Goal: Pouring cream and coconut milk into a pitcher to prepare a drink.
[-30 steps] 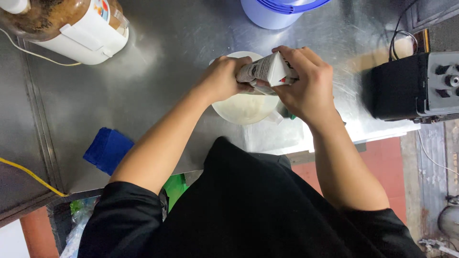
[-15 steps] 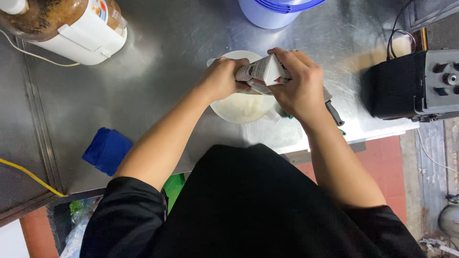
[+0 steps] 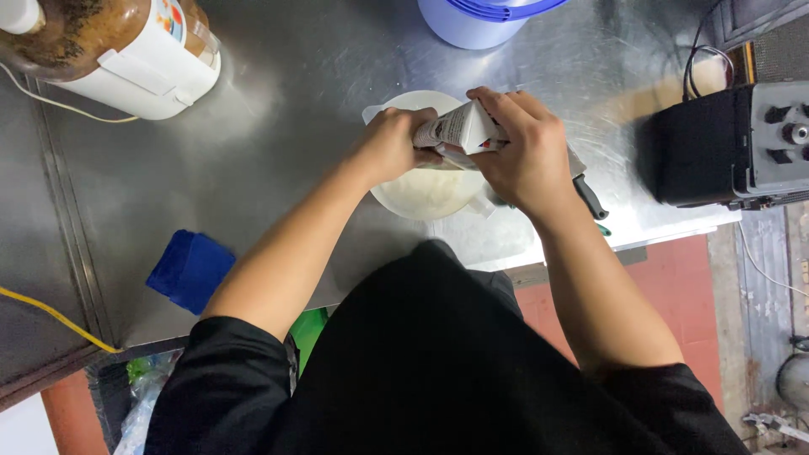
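Both hands grip one carton (image 3: 459, 131) held tilted above a white jug (image 3: 425, 190) on the steel counter (image 3: 303, 126). Left hand (image 3: 389, 145) wraps its lower end, fingers curled tight; right hand (image 3: 527, 152) pinches the folded top, fingers closed on it. The carton looks like coated paperboard: light, smooth, likely to buckle under a hard squeeze, so best held across its flat sides. The jug is rigid plastic holding pale liquid. Just beside it lies a black-handled knife (image 3: 587, 195). A soft blue cloth (image 3: 190, 268) sits well apart.
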